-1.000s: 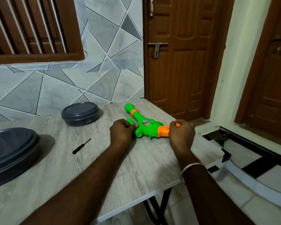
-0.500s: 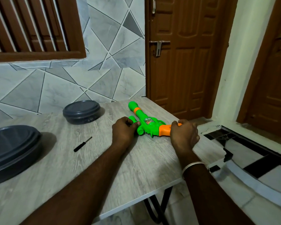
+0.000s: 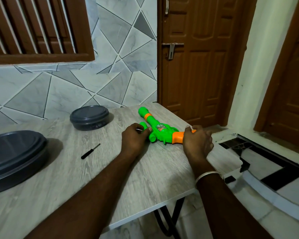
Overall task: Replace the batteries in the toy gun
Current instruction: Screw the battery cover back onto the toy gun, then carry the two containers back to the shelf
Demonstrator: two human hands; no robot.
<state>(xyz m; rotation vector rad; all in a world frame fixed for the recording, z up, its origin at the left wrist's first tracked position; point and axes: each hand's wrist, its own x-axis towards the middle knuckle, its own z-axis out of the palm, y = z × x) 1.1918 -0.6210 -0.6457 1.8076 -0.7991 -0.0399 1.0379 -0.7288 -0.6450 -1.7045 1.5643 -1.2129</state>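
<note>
- Toy gun (image 3: 160, 131) lies flat on the table (image 3: 93, 178).
- Right hand (image 3: 197, 143) wraps its orange grip (image 3: 178, 137); left hand (image 3: 134, 140) seemingly pinches the green tube (image 3: 152, 139).
- Likely light, stiff, slick plastic; the grip suits holding.

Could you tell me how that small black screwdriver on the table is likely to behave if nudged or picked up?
The screwdriver looks slim and round-handled, so a sideways nudge would probably roll it across the flat table. It seems small, so likely light and stiff. Lying flat, it may need a fingertip pinch to lift.
</note>
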